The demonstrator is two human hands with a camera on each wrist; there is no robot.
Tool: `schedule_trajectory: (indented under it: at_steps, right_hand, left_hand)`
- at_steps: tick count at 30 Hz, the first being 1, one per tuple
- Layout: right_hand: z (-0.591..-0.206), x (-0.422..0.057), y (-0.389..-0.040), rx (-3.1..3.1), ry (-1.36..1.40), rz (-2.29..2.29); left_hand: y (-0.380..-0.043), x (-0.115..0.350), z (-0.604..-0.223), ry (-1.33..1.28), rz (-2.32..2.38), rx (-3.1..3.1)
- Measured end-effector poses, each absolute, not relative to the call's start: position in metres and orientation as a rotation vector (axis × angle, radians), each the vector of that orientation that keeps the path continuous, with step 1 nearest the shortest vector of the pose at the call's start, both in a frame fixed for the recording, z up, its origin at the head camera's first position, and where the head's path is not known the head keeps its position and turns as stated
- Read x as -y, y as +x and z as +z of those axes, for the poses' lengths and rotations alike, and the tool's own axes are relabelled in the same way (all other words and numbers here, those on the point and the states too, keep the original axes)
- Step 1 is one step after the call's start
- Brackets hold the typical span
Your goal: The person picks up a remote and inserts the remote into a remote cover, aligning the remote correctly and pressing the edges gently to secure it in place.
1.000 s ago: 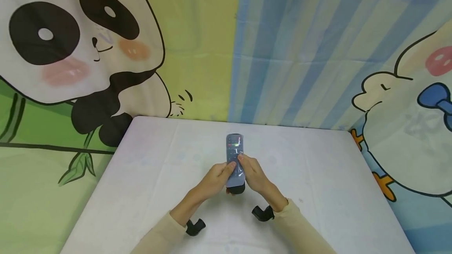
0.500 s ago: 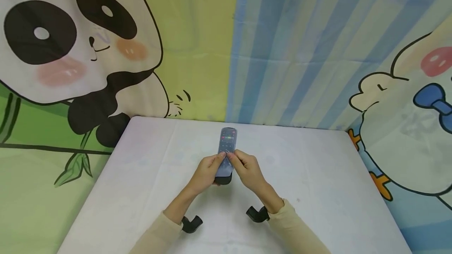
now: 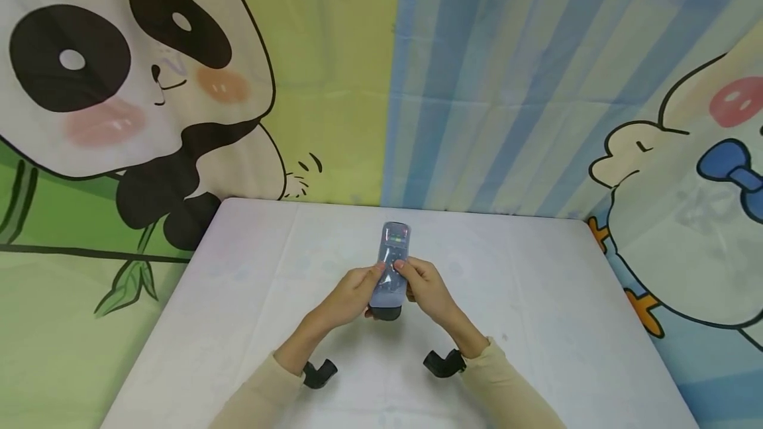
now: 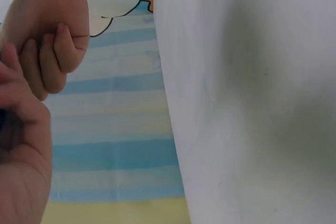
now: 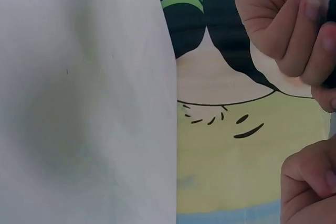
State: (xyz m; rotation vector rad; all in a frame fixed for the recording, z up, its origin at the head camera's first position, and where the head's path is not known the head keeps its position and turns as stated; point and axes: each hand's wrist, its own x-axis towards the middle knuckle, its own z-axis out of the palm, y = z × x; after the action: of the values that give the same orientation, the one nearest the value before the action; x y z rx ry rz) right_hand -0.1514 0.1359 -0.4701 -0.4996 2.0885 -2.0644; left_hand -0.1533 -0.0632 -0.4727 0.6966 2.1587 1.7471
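A slim remote control is held up over the table in the head view, its buttoned face toward me and its far end tilted slightly right. Shiny clear plastic lies over most of that face; the near end shows bare black. My left hand grips the remote's left side, thumb along the edge and fingers behind it. From the right, my right hand pinches it near the middle, with the thumb on the plastic and the other fingers curled in. In the right wrist view the left hand wraps the remote's black back.
The white-covered table spreads beneath both hands. A cloth backdrop with a cartoon panda and blue stripes rises behind its far edge. Black curved pieces sit at both wrists, by the beige sleeves.
The remote and both hands shift left and away, then come back slightly right and nearer. The thumbs meet over the plastic half a second ago and are now apart.
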Motion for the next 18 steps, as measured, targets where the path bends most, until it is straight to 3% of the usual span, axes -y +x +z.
schedule_trajectory:
  at_steps: [5,9,12,18]
  right_hand:
    - [-0.4715,-0.1371,-0.1514,-1.954,-0.335,-2.147]
    - [-0.4714,-0.1384,-0.1507,-1.852,-0.319,-2.167]
    - [-0.4717,-0.1388,-0.1492,-1.777,-0.334,-2.166]
    - [-0.4738,-0.1386,-0.1451,-1.688,-0.299,-2.162]
  left_hand:
    - [-0.1552,0.0657,-0.4742,0.823,1.744,-2.557]
    - [-0.1577,0.0669,-0.4777,1.148,1.587,-2.884]
    - [-0.1581,0.0668,-0.4797,1.369,1.494,-2.926]
    - [-0.1577,0.0668,-0.4792,1.515,1.429,-2.947]
